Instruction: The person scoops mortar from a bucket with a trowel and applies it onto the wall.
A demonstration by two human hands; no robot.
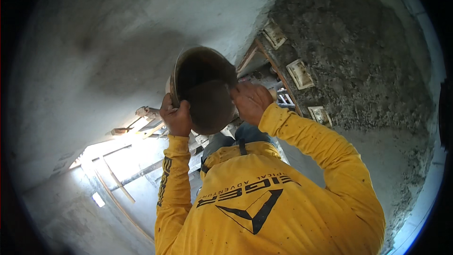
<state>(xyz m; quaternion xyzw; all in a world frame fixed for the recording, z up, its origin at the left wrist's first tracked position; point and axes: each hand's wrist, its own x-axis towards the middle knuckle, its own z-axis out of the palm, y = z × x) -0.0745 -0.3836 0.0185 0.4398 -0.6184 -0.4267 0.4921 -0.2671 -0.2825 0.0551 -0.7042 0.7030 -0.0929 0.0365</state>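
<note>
A round, dark bucket (210,108) is tilted in front of my chest, its open mouth facing me. It looks dark inside, and any contents are hard to make out. My left hand (177,115) grips the rim at the lower left, with the thumb on the inner side. On the opposite side my right hand (251,100) is closed at the bucket's right edge, its fingertips partly hidden. Both forearms are in yellow sleeves, bent inward toward the bucket.
To the right a wall (363,56) carries rough, dark mortar, with cream rectangular frames (300,74) set along its edge. A smooth grey plastered surface (118,33) spans the upper left. Below, at the left, are wooden pieces (115,179) and bright light.
</note>
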